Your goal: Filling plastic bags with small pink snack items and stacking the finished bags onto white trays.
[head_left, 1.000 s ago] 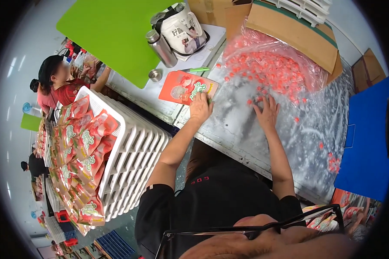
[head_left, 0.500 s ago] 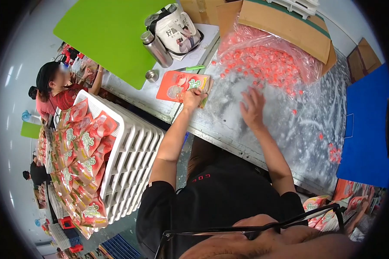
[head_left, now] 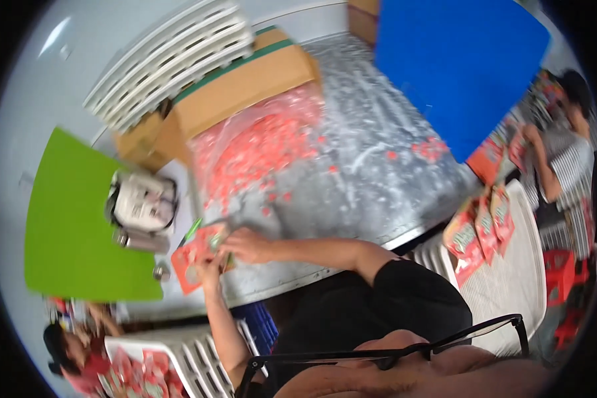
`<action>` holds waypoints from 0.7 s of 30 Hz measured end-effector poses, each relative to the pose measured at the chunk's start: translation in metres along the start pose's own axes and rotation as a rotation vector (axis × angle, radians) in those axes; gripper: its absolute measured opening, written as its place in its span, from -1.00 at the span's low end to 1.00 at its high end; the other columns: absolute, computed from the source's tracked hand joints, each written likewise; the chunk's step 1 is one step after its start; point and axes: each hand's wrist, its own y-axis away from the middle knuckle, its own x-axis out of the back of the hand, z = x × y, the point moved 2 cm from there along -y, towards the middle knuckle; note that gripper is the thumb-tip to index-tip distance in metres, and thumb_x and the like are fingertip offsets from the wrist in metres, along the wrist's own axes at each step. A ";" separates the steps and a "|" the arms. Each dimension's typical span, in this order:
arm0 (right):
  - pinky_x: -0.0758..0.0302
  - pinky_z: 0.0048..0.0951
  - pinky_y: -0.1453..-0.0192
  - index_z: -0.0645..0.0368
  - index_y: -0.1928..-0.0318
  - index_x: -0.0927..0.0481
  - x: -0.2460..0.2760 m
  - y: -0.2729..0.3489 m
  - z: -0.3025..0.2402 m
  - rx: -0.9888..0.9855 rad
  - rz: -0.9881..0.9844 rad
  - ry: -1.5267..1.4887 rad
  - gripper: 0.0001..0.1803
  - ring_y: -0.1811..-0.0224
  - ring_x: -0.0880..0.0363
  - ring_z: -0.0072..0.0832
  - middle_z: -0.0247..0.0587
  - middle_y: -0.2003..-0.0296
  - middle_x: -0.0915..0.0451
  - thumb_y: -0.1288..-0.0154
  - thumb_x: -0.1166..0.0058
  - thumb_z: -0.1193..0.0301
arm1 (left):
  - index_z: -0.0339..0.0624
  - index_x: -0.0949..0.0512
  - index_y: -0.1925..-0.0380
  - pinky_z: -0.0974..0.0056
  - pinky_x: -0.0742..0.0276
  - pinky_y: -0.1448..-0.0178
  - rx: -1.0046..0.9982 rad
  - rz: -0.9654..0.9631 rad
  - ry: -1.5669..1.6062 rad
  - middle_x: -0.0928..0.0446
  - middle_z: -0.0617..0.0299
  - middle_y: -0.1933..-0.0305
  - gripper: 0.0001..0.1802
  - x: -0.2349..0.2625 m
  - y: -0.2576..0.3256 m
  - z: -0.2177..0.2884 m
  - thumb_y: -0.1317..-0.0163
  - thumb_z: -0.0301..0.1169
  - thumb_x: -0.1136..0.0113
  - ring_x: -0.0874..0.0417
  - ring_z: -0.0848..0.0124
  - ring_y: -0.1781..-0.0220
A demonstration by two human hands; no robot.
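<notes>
My left hand (head_left: 210, 270) grips a red printed pouch (head_left: 190, 263) near the front edge of the metal table. My right hand (head_left: 249, 246) meets it at the pouch's right end, fingers bent in and pressed on that edge. Blur hides whether anything small sits between those fingers. Beyond the hands, a heap of small red wrapped pieces (head_left: 262, 142) spills from a clear plastic bag in a tipped cardboard box (head_left: 245, 86). Just behind the pouch lies a green-handled tool (head_left: 193, 229).
At left are a steel flask (head_left: 142, 241), a white bag (head_left: 144, 202) and a green panel (head_left: 79, 225). A blue panel (head_left: 458, 66) stands at right. Filled pouches (head_left: 477, 232) lie on a white tray (head_left: 511, 285); stacked crates (head_left: 199, 371) stand lower left. Co-workers sit at both sides.
The view has swung to the right, bringing another co-worker and a tray in. My right hand has come from over the table to the pouch, its fingers now bent in. My left still holds it.
</notes>
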 end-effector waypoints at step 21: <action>-0.47 -0.09 -0.08 0.29 0.11 -0.59 0.025 0.058 0.055 -0.286 -0.153 -0.100 -0.70 0.04 -0.48 0.00 0.04 0.11 -0.47 -0.09 -0.14 0.58 | -0.16 -0.38 -0.19 -0.10 -0.42 -0.23 0.373 1.087 -0.445 -0.59 -0.01 -0.08 -0.01 0.165 -0.082 -0.118 0.29 -0.12 -0.66 -0.53 -0.07 -0.19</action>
